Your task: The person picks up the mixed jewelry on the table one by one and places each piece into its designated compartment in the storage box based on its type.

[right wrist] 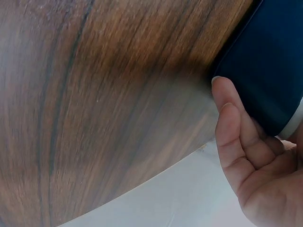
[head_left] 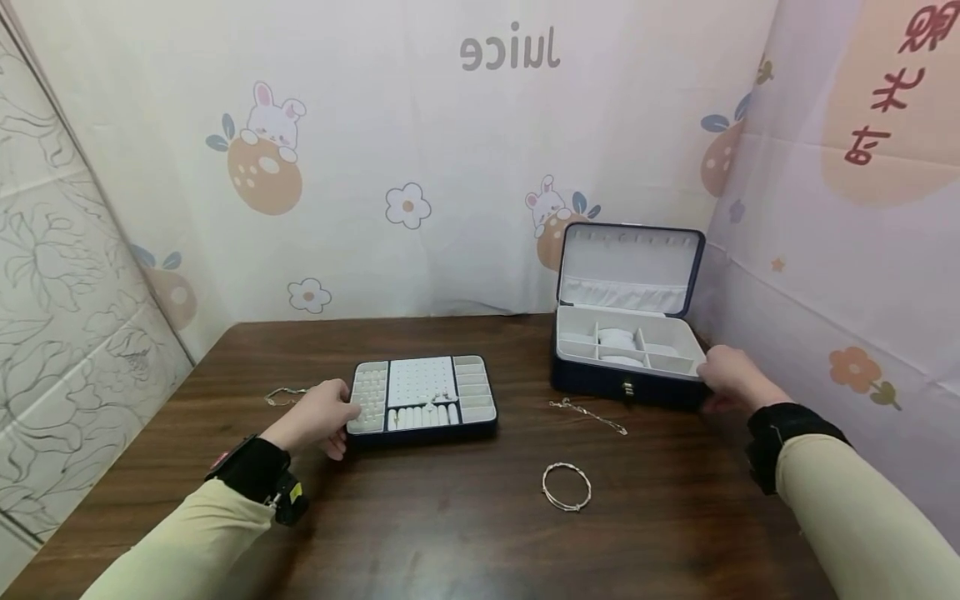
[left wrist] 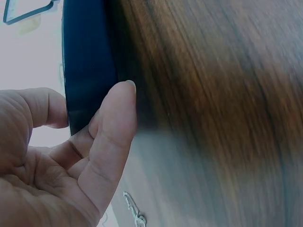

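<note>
While the left hand [head_left: 318, 417] pinches the flat navy tray [head_left: 442, 433], centre, the right hand [head_left: 737, 379] grips the open navy box [head_left: 592, 379], right, by its likely stiff end.

Head view bright, evenly lit, fairly sharp. Pale glare on the surface [head_left: 431, 546] in front of the tray [head_left: 431, 435]. Wrist views dimmer, surface grain soft, maybe motion blur; left one washes out white beside the tray.

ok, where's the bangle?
In the head view, the bangle lies on the table just right of centre, nearer the camera than the chain in front of the open box.
</note>
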Demonstrator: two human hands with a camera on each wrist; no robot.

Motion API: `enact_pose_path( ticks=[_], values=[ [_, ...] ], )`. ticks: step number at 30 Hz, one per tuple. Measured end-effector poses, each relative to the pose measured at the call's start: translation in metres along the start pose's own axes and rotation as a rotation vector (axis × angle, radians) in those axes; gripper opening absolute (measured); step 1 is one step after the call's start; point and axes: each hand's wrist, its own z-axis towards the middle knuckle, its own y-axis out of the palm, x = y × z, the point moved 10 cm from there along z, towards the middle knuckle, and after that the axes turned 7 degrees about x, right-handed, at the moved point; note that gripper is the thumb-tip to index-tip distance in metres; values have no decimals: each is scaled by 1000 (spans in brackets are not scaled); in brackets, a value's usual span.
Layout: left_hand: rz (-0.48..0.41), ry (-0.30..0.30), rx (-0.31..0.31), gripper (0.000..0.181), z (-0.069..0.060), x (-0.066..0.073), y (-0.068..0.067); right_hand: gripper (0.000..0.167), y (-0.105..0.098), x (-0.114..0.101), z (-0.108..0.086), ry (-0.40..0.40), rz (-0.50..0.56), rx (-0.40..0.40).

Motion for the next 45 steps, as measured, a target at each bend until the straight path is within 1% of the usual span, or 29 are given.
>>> enact_pose_path(
  ticks=[3, 6, 11, 14, 18, 23, 27, 30, 34, 39, 42, 43, 44, 45],
  values=[
    [-19, 13, 5, 24, -2, -2, -8, 26, 4, -1, 1, 4, 3, 1],
    [-29, 21, 21, 27, -3, -5, -19, 27, 7, -5, 2, 4, 6, -9],
    [-33, 5, 52, 31, -5, -13, -41, 25, 13, -21, 1, -20, -12, -25],
    [-31, 7, 62, 32, -8, -18, -54, 25, 17, -32, -1, -48, -33, -23],
    [-27, -5, 82, 29, -11, -31, -72, 28, 22, -48, -2, -92, -89, -15],
    [-19, -32, 119, 26, -16, -49, -95, 30, 28, -70, -8, -156, -122, 5],
    [-8, -49, 150, 22, -18, -65, -113, 29, 35, -88, -13, -183, -96, 2],
    [-17, -67, 174, 24, -21, -78, -125, 29, 42, -98, -16, -187, -80, -14],
    [-71, -106, 211, 28, -27, -94, -138, 29, 49, -113, -18, -224, -101, -13],
    [-190, -184, 275, 25, -36, -113, -151, 31, 61, -127, -23, -263, -100, -24],
    [-270, -214, 318, 24, -40, -120, -158, 30, 66, -137, -27, -280, -89, -31],
    [-289, -221, 326, 28, -41, -123, -160, 29, 67, -140, -29, -287, -86, -29],
    [-312, -231, 329, 35, -42, -125, -162, 28, 67, -145, -30, -300, -87, -28],
    [-319, -253, 342, 42, -44, -129, -164, 27, 68, -149, -32, -311, -89, -22]
  ],
)
